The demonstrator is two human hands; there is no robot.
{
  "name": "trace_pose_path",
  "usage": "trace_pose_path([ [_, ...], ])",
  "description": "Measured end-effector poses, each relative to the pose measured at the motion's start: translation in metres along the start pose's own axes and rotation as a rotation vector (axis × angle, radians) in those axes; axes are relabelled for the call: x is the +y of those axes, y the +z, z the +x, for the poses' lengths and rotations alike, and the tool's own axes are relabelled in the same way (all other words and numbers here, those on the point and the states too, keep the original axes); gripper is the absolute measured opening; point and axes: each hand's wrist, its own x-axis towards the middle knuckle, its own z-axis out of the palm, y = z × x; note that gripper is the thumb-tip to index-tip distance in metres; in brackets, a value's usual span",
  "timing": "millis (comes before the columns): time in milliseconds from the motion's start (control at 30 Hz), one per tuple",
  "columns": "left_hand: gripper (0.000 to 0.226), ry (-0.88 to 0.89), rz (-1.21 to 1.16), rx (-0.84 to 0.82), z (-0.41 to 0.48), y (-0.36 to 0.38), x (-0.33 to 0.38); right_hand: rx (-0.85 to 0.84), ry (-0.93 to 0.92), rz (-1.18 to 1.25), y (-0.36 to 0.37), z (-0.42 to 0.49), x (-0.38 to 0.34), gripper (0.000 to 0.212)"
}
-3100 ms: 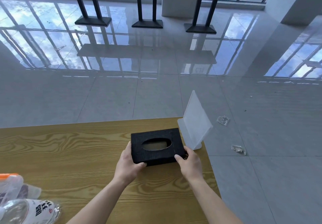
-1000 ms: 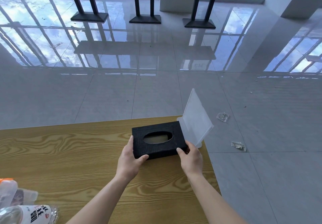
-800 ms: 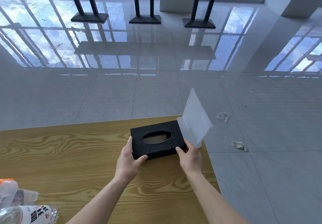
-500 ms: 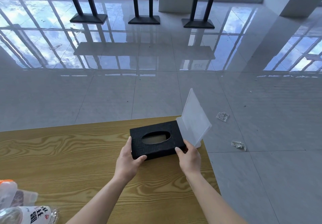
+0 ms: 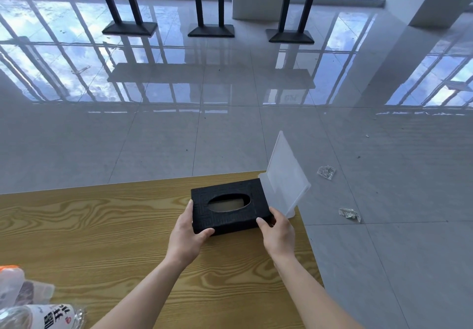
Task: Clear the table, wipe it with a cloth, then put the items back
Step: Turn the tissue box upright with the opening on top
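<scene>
Hands reach forward, left hand (image 5: 187, 235) and right hand (image 5: 278, 234) gripping near corners of tissue box (image 5: 227, 220).

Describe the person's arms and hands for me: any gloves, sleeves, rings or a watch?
No gloves: the left hand and the right hand are both bare, with no ring or watch visible. The left forearm and the right forearm are bare too; no sleeve shows down to the picture's bottom edge.

Both hands (image 5: 188, 236) grip black tissue box (image 5: 230, 206) on wooden table (image 5: 89, 226).
</scene>
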Motion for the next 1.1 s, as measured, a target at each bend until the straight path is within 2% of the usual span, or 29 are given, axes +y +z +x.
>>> trace_pose_path([
  [933, 0.097, -0.014, -0.045, -0.020, -0.001, -0.005, 0.005, -0.028, 0.005, -0.007, -0.001, -0.002, 0.000, 0.052],
  [1033, 0.097, -0.024, -0.052, -0.017, -0.006, -0.008, 0.006, -0.008, -0.006, 0.007, -0.004, -0.008, 0.003, 0.046],
  [1100, 0.096, -0.031, -0.037, -0.020, -0.010, -0.010, 0.007, 0.071, -0.002, 0.033, -0.011, -0.013, 0.003, 0.034],
])
